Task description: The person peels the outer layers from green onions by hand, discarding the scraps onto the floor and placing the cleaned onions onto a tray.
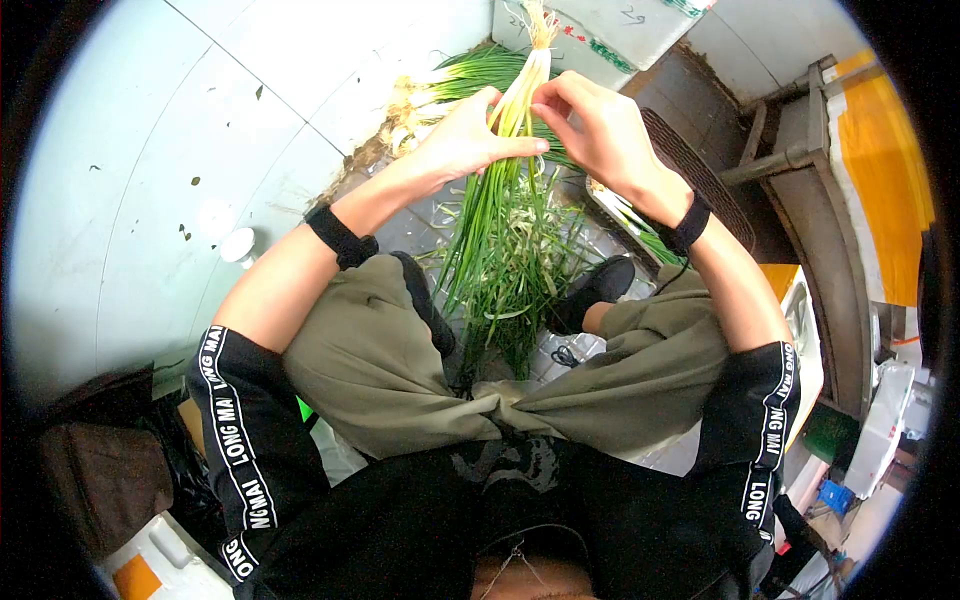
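A bunch of green onions (523, 88) hangs upright between my hands, its pale roots at the top and its green leaves trailing down. My left hand (473, 138) is wrapped round the white stems, the thumb stretched across the front. On the other side, my right hand (592, 127) has its fingers bent in a pinch at the edge of the stems; what lies between the fingertips is too small to make out. Beneath the bunch, loose green trimmings (520, 260) are heaped on the tiled floor between my feet.
More green onions (440, 85) lie against the wall behind my left hand. White foam boxes (590, 40) stand at the back. To the right are a tray of onions (630, 215), a dark woven basket (690, 165) and a metal-framed table (815, 160).
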Demonstrator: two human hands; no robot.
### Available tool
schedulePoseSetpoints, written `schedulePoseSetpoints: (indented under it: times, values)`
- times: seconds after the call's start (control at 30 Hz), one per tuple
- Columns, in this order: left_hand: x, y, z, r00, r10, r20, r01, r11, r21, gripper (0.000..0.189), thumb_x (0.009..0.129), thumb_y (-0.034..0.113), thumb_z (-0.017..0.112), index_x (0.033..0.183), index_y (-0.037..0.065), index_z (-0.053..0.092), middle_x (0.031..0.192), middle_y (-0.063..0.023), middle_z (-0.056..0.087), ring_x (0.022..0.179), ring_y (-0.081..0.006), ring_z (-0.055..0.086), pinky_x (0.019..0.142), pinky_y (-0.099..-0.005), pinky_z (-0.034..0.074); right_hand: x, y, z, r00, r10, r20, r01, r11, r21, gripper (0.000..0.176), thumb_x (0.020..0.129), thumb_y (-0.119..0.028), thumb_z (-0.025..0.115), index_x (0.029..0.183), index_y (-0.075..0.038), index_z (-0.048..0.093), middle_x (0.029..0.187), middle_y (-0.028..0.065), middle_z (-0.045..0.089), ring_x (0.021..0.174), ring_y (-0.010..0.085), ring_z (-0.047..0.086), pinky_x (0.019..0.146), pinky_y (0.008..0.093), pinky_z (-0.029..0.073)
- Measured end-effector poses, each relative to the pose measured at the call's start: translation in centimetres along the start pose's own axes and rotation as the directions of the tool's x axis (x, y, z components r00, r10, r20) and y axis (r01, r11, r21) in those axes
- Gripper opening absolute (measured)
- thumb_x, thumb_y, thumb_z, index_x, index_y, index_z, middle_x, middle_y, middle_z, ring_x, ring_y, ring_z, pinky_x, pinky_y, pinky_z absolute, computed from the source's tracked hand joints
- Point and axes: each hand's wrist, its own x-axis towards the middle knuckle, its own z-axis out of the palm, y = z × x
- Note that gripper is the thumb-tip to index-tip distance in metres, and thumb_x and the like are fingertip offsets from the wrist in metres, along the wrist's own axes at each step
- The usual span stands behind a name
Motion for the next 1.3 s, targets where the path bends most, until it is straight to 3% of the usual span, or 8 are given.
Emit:
schedulePoseSetpoints:
  times: [0.23,0.3,0.37,0.57,0.8,0.93,1.0,1.3]
  values:
    - [0.3,-0.7,0.1,0.998,0.031,0.057,-0.034,0.998,0.044,0.050,0.082,0.035,0.080,0.111,0.004,0.055,0.079,0.0008,0.060,0.055,-0.0053,0.047,0.047,-0.0221,0.037,1.7,1.5,-2.6,0.939,-0.136,-0.317,0.055,0.966,-0.252,0.011,0.088,-0.016,0.068,0.094,-0.009,0.063,0.083,0.0101,0.064,0.072,0.0308,0.066,0.063,0.0388,0.053]
    - [0.1,-1.0,-0.2,0.995,-0.018,0.094,0.020,1.000,-0.018,0.047,0.083,0.034,0.080,0.109,0.005,0.055,0.079,0.0005,0.060,0.056,-0.0051,0.048,0.047,-0.0217,0.037,1.7,2.4,-3.6,0.908,0.058,-0.415,-0.139,0.976,-0.167,0.015,0.091,-0.016,0.070,0.099,-0.004,0.067,0.085,0.0090,0.071,0.074,0.0160,0.069,0.069,0.0274,0.053]
    - [0.3,-1.8,-0.6,0.992,0.000,0.130,0.021,0.987,-0.162,0.038,0.086,0.030,0.077,0.106,0.006,0.055,0.081,-0.0004,0.063,0.058,-0.0049,0.050,0.047,-0.0209,0.037,1.4,3.7,-4.2,0.856,0.276,-0.437,-0.297,0.955,0.022,0.018,0.090,-0.021,0.070,0.097,-0.005,0.068,0.082,0.0111,0.071,0.074,0.0218,0.070,0.067,0.0319,0.054]
    - [0.3,-1.2,-2.2,0.989,0.052,0.139,-0.019,0.974,-0.227,0.035,0.086,0.028,0.076,0.104,0.004,0.057,0.091,-0.0038,0.069,0.068,-0.0062,0.054,0.056,-0.0224,0.042,-3.0,4.0,-1.1,0.838,0.382,0.389,-0.450,0.888,0.099,0.022,0.081,-0.022,0.076,0.088,-0.004,0.066,0.078,0.0127,0.070,0.069,0.0247,0.068,0.065,0.0366,0.054]
    - [0.1,-1.6,-2.4,0.982,0.078,0.170,-0.031,0.963,-0.266,0.026,0.091,0.016,0.068,0.114,0.004,0.062,0.102,-0.0016,0.068,0.085,-0.0070,0.057,0.070,-0.0241,0.045,-3.5,1.8,-0.8,0.638,0.245,0.730,-0.325,0.945,-0.033,0.020,0.082,-0.025,0.073,0.086,-0.005,0.072,0.074,0.0141,0.071,0.072,0.0300,0.070,0.069,0.0398,0.055]
    - [0.2,-1.5,-2.3,0.969,0.127,0.210,-0.074,0.967,-0.243,0.028,0.091,0.011,0.064,0.118,0.003,0.063,0.103,-0.0017,0.068,0.086,-0.0077,0.058,0.071,-0.0248,0.046,-2.9,1.7,0.0,0.759,0.187,0.624,-0.326,0.939,0.115,0.022,0.084,-0.026,0.073,0.087,-0.005,0.070,0.073,0.0132,0.070,0.069,0.0290,0.069,0.066,0.0394,0.054]
    - [0.1,-1.3,-2.3,0.973,0.105,0.208,-0.044,0.960,-0.278,0.031,0.090,0.008,0.061,0.121,0.002,0.063,0.104,-0.0019,0.068,0.086,-0.0081,0.058,0.072,-0.0250,0.046,-2.5,1.3,0.7,0.925,0.208,0.318,-0.289,0.929,0.232,0.025,0.086,-0.028,0.072,0.092,-0.005,0.065,0.072,0.0102,0.067,0.062,0.0255,0.065,0.061,0.0368,0.051]
    - [0.4,-1.0,-1.9,0.979,0.069,0.190,-0.028,0.978,-0.208,0.035,0.094,0.013,0.054,0.126,0.003,0.062,0.107,-0.0040,0.068,0.092,-0.0092,0.057,0.080,-0.0262,0.046,-1.9,-0.1,1.0,0.980,0.189,0.060,-0.198,0.923,0.331,0.024,0.088,-0.022,0.070,0.102,-0.007,0.058,0.078,0.0065,0.064,0.065,0.0230,0.062,0.062,0.0347,0.050]
